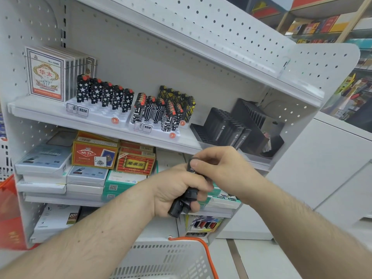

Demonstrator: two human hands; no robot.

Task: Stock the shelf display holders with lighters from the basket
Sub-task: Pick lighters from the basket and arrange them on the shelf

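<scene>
Lighters in hand: a small bundle of black lighters (186, 195) sits in front of the middle shelf, above the basket (177, 256) and below the shelf with the display holders.
Left hand: the left hand (173, 190) has its grip wrapped round the bundle, probably as a ready supply, so the other hand can draw from it.
Right hand: the right hand (225, 168) pinches the upper end of one lighter between thumb and fingers, seemingly to pull it free; how many lighters the bundle holds is hard to tell.
Long axis: the bundle slants, lower end down and left towards the basket, upper end up and right towards the black holder (223, 127).
Black holder: rows of open slots, apparently unfilled, on the right of the shelf (60, 119); likely the target.
White holders: star lighters (104, 93) and patterned lighters (161, 109) stand upright, tops up, which suggests how the next one should go in.
</scene>
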